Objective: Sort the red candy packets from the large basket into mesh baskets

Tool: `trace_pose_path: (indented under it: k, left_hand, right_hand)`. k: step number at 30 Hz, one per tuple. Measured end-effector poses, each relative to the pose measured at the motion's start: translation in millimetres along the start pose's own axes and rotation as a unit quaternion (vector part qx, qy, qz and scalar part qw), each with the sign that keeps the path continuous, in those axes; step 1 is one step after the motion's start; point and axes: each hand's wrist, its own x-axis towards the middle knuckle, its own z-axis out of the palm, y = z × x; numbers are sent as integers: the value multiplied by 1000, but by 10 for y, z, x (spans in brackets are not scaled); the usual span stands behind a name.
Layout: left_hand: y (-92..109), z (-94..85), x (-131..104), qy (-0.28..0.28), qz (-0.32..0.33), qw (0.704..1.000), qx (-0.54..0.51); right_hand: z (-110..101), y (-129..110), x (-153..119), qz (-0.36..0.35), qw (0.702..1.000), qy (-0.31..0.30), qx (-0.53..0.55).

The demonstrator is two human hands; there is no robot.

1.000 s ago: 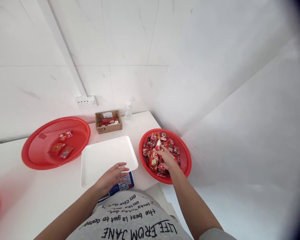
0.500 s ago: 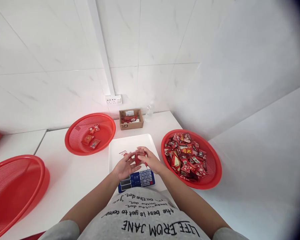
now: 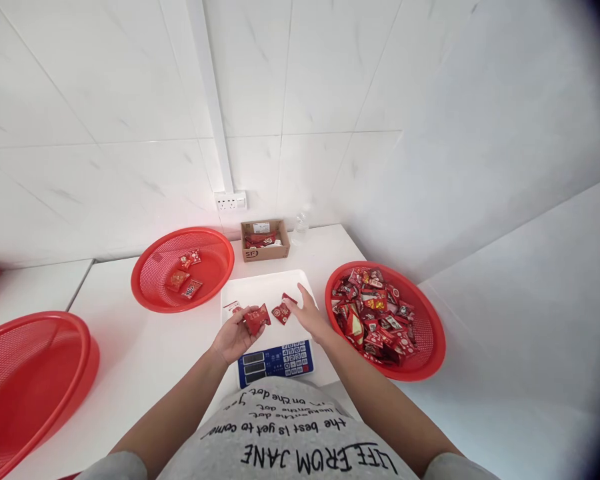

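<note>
Over the tray (image 3: 260, 287), the left hand (image 3: 231, 339) grips a packet (image 3: 257, 320); the right hand (image 3: 310, 319) touches a second packet (image 3: 281, 313), grip unclear; placing, the likely step, needs release.

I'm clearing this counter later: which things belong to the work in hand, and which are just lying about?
Apparently in use:
red packet, in the left hand
second packet, at the right hand
white scale, beneath both hands
fuller basket, at right
basket with few packets, perhaps

Seemingly lying about:
cardboard box, at the back
clear bottle, beside it
nearest left basket
</note>
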Motion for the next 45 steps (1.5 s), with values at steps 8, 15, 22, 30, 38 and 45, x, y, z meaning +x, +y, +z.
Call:
trace_pose_path:
  k: [8,15,22,30,38,45]
  left_hand:
    - [-351,36,-82,0,-63,996,67]
    - [-479,84,-161,2,-55,988,143]
    - [-479,35,-154,-13,7,967,253]
    - [-366,-22,-25,31,95,963,251]
    - [8,-104,138,122,144,907,376]
    - [-97,-200,95,119,179,862,459]
  right_hand:
    - [2,67,-483,6,956,-291,38]
    - [29,194,-573,-13,981,-188,-48]
    - [18,252,-526,-19,995,-54,-77]
    - [39,233,-478,6,996,-81,-28]
    - [16,290,-218,-184,923,-46,-335]
    - [47,429,-9,-178,880,-105,-427]
